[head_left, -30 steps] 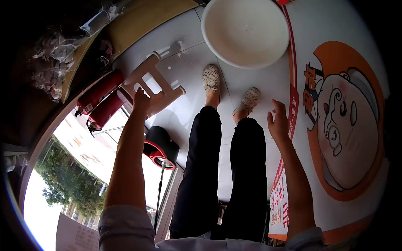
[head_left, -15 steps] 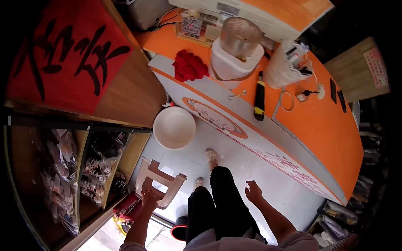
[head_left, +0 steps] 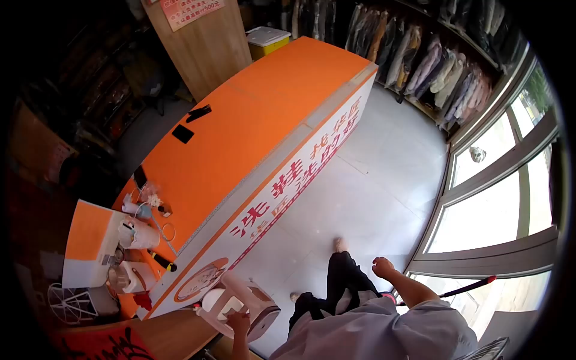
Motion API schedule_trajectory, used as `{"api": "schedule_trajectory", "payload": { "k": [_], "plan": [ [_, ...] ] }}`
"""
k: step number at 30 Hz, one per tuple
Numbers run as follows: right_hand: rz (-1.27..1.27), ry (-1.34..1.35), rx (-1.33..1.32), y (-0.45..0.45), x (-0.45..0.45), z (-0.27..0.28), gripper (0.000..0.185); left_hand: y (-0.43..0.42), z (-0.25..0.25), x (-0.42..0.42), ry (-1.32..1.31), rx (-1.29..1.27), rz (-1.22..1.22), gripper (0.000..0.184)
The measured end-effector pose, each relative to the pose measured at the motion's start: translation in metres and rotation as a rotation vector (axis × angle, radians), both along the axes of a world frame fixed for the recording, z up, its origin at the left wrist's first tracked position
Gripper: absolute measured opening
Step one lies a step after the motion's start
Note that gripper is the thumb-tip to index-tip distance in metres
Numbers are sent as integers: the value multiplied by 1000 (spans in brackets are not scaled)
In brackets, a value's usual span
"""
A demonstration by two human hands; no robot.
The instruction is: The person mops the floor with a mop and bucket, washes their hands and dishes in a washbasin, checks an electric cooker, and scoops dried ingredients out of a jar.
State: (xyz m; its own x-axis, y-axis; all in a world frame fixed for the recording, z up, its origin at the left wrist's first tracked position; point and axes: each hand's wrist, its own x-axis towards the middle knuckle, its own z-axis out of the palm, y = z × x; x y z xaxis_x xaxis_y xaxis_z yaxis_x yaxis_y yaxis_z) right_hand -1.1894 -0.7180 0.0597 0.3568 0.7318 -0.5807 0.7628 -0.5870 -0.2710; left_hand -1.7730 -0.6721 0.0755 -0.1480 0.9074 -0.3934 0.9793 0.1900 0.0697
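Observation:
My left hand (head_left: pixel 238 322) grips a beige-brown plastic stool (head_left: pixel 264 300) by its near side and carries it tilted, low beside the counter. Behind the stool, a white basin (head_left: pixel 211 298) on the floor is partly covered. My right hand (head_left: pixel 383 267) hangs to the right of my legs over the grey floor, holding nothing, its fingers loosely bent and a little apart.
A long orange-topped counter (head_left: pixel 258 108) with a white lettered front runs along my left. On it lie a yellow-black cutter (head_left: pixel 162 260), a white basket (head_left: pixel 139 233) and a black phone (head_left: pixel 182 134). Bagged clothes (head_left: pixel 429 69) hang at the back; glass doors (head_left: pixel 480 210) stand right.
My view has swung right, bringing the counter's far end, clothes rack and glass doors into sight. The stool has come along in my left hand, now overlapping the basin in view.

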Motion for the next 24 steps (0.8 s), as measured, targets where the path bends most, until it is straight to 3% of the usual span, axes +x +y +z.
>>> {"api": "schedule_trajectory", "payload": {
  "k": [5, 7, 8, 10, 11, 12, 17, 19, 21, 22, 24],
  "plan": [
    [-332, 81, -55, -74, 98, -26, 29, 121, 1, 144, 79, 7, -16, 24],
    [-420, 75, -70, -99, 141, -38, 30, 170, 12, 228, 4, -75, -8, 29],
    [-463, 115, -92, -107, 165, -35, 29, 190, 18, 274, -66, 91, -101, 31],
    [-564, 111, -137, -116, 207, -38, 29, 241, 44, 362, -137, 56, -231, 27],
    [-609, 95, -165, -115, 239, -40, 30, 258, 65, 420, -331, 196, -246, 22],
    [-665, 65, -176, -109, 264, -37, 29, 277, 99, 479, -455, 50, -131, 18],
    [-779, 47, -67, -19, 391, -26, 29, 363, 94, 677, -869, 115, -346, 13],
    [-804, 53, 28, 31, 436, -16, 31, 390, 106, 761, -902, 108, -370, 14],
    [-794, 92, 147, 67, 475, -34, 32, 422, 86, 838, -1144, -62, -279, 15],
    [-819, 126, 103, 96, 493, -10, 32, 433, 99, 885, -1225, -151, -185, 17],
    [-753, 190, 155, 116, 524, -20, 34, 457, 121, 967, -1222, -188, -309, 21]
  ]
}}
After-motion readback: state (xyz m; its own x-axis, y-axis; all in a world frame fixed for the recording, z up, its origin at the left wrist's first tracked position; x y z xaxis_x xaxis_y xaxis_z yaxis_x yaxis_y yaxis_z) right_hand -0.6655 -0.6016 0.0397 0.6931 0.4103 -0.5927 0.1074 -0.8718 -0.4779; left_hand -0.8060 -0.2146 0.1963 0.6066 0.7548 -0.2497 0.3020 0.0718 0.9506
